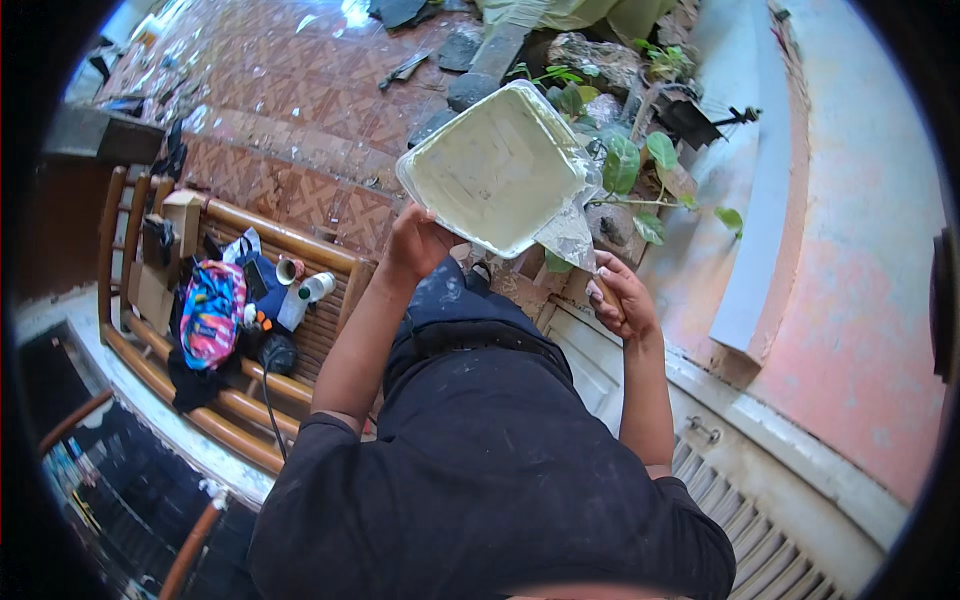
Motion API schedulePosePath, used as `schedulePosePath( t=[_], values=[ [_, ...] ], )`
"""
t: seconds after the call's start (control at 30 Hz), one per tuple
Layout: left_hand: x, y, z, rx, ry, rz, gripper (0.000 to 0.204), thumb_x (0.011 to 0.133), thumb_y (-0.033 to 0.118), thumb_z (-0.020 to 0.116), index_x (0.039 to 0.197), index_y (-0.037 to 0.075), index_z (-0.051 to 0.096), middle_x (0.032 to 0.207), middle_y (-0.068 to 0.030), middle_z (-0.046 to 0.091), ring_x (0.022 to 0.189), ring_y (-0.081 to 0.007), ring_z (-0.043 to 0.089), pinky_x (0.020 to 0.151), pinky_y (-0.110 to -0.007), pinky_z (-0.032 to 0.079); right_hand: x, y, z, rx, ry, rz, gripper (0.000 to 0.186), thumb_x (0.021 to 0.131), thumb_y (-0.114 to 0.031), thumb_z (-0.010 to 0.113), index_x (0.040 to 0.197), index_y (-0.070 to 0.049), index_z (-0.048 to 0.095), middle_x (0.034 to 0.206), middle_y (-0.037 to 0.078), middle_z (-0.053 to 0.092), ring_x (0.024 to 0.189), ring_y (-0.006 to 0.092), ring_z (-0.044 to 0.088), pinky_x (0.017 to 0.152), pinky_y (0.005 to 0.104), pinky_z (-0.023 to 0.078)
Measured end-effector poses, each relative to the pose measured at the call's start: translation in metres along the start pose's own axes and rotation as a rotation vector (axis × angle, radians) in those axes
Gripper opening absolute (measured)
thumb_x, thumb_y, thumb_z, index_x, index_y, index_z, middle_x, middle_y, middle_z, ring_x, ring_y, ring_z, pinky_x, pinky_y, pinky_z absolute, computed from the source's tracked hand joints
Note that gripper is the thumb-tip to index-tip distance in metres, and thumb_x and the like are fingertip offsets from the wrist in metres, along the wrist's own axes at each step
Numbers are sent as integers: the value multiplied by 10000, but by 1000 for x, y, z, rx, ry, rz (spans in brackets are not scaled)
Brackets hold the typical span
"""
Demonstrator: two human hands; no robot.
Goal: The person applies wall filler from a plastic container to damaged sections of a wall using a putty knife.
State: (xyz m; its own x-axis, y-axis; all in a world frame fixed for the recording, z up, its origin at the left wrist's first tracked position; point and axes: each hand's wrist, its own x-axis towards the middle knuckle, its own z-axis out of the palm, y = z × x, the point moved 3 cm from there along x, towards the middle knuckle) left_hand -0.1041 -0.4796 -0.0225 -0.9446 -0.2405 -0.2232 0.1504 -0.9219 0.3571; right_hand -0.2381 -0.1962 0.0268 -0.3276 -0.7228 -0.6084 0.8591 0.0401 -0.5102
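Note:
My left hand (pixel 424 240) grips the near left corner of a square plastic tub (pixel 492 162), coated inside with pale cream paste. My right hand (pixel 612 298) is wrapped round the wooden handle of a putty knife (pixel 566 237). The knife's broad blade, smeared with paste, lies against the right rim of the tub. Both hands are held out in front of my body, above my legs.
A cane bench (pixel 330 260) at left holds a multicoloured bag (pixel 212 310), bottle (pixel 315 287) and cardboard. Beyond are a tiled floor (pixel 260 80) with debris, rubble and a leafy plant (pixel 621 160). A pink, patchy wall (pixel 860 300) and a white slatted door (pixel 750 540) stand right.

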Motion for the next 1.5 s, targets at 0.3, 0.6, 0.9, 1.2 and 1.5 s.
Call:
schedulePosePath(
  t=[0.3,0.6,0.9,1.2,1.5],
  values=[
    [6,40,-13,-127,101,253,698,700,188,540,1362,40,379,1292,-150,507,1189,-318,509,1012,-497,404,58,-39,-6,-121,17,182,344,944,-141,471,1283,-113,419,692,87,535,378,91,409,295,177,299],
    [36,158,-50,-102,142,404,726,708,224,553,1382,45,351,1312,-162,490,1169,-354,520,941,-570,444,173,-115,142,-1170,128,-714,332,925,-44,514,1255,-17,539,669,18,524,510,48,452,444,191,325],
    [52,337,-85,-109,136,477,721,721,280,530,1359,-11,361,1259,-210,527,1106,-376,566,927,-567,465,340,-95,343,-1864,-303,-1332,488,755,57,578,1207,-123,623,694,79,528,540,234,549,502,350,463],
    [46,451,-119,-156,156,606,787,719,304,555,1407,24,296,1300,-214,496,1138,-394,544,927,-596,457,443,-91,430,-1774,-527,-1347,525,736,104,558,1229,-72,593,705,97,519,540,245,535,494,338,448],
    [85,582,-144,-150,190,788,819,683,246,572,1425,71,272,1365,-168,427,1224,-374,469,948,-594,448,567,-118,461,-1775,-557,-1297,488,734,77,557,1194,-77,617,679,79,498,517,226,521,478,339,439]
  ],
)
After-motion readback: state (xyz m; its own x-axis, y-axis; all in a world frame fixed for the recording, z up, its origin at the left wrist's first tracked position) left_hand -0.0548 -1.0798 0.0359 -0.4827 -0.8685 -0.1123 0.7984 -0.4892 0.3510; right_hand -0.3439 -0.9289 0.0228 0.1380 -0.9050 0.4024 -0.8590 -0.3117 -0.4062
